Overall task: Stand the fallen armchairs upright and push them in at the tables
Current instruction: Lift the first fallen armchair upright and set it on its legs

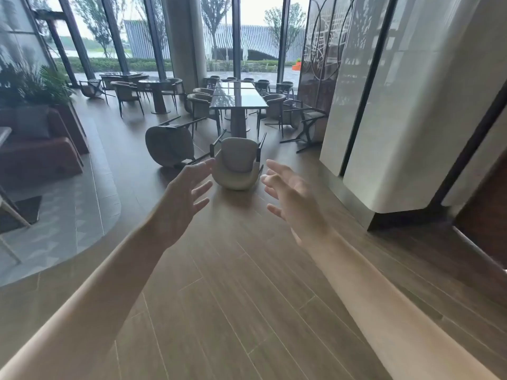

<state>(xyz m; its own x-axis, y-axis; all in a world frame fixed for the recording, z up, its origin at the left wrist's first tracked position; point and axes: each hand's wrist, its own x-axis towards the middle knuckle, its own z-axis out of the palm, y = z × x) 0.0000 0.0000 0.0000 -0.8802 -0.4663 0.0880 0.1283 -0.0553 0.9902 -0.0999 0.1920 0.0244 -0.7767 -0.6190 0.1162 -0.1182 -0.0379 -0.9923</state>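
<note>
Looks like we're just starting: both hands, left hand (183,198) and right hand (295,197), are reaching out empty with fingers spread toward the nearest tipped armchair (236,166) lying legs-up before the long table (239,96), so next it's needing a grab and lift.

Bare wooden floor (233,283) lies open between both outstretched arms up to the nearest fallen armchair (237,165). A second toppled chair (170,145) crowds its left; a third (304,124) lies near the white wall panel (411,119), right.

Two fallen armchairs (237,164) before long table (236,97), third (304,124) right.
</note>
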